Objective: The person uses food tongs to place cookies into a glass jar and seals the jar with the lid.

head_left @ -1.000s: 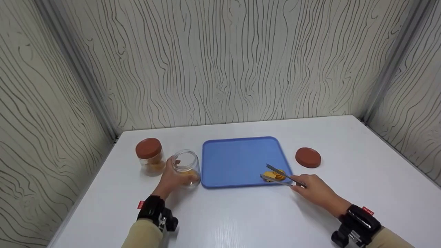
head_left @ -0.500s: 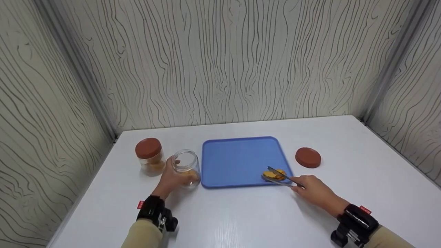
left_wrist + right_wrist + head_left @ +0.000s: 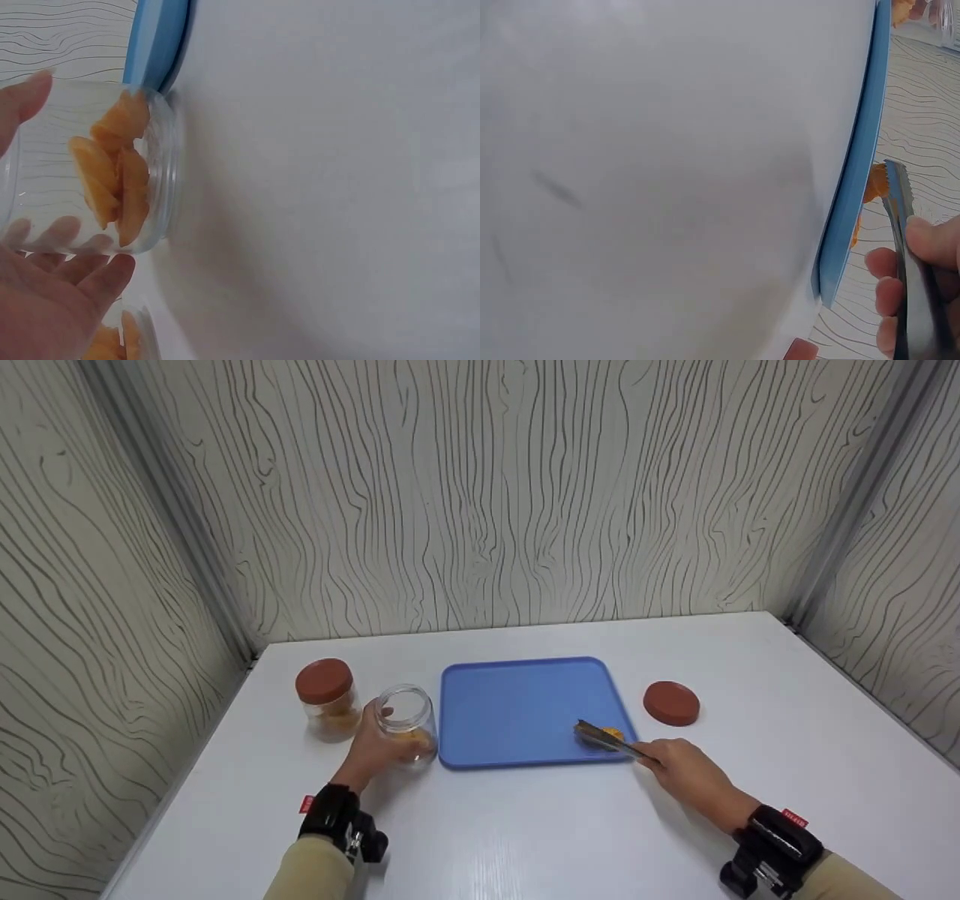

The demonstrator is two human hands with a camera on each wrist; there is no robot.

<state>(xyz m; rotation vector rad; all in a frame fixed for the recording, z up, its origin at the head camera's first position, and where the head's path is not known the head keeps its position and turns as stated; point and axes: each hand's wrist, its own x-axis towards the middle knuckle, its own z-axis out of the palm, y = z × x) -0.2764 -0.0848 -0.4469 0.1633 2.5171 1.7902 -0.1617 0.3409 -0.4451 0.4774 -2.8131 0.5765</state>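
My left hand [image 3: 371, 754] grips a clear, lidless jar [image 3: 406, 726] by its side, thumb and fingers around it. Several orange, ridged snack pieces [image 3: 120, 169] lie at its bottom. My right hand [image 3: 691, 780] holds metal tongs [image 3: 616, 741] with toothed tips, over the near right corner of a blue tray [image 3: 517, 705]. In the right wrist view the tongs are squeezed nearly together, their tips at an orange snack piece [image 3: 876, 184]. Another orange piece [image 3: 613, 733] shows behind the tongs; the rest of the pile is hidden by them.
Left of the held jar stands a second jar [image 3: 328, 701] with a red-brown lid and orange pieces inside. A loose red-brown lid [image 3: 671, 703] lies right of the tray on the white table [image 3: 487, 825]. Patterned walls [image 3: 480, 495] enclose the back and sides.
The tongs, spread around the orange pieces earlier, are now squeezed together. The right hand has barely moved. The left hand and its jar stay in place.
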